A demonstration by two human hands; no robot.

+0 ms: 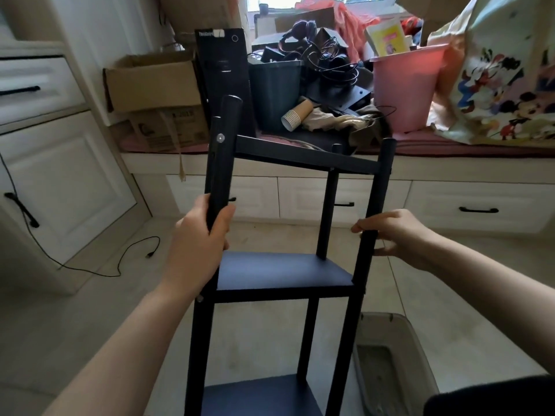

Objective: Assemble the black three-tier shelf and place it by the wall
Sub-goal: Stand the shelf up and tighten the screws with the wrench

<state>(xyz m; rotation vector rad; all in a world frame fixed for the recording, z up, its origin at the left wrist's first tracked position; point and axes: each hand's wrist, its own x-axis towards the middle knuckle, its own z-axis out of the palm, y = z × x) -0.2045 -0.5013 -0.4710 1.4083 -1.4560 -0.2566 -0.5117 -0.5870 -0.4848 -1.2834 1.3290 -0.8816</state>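
Seemingly, assembly is finished: three boards are seen fixed between the posts of the black three-tier shelf, which is held up in mid-room, facing the window bench; placing by a wall remains. The left hand is wrapped around the left front post, the right hand pinched on the right one.

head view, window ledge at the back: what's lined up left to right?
Open cardboard box → black computer tower → dark green bin → tangle of black cables and headphones → pink bucket → cartoon-print bag.
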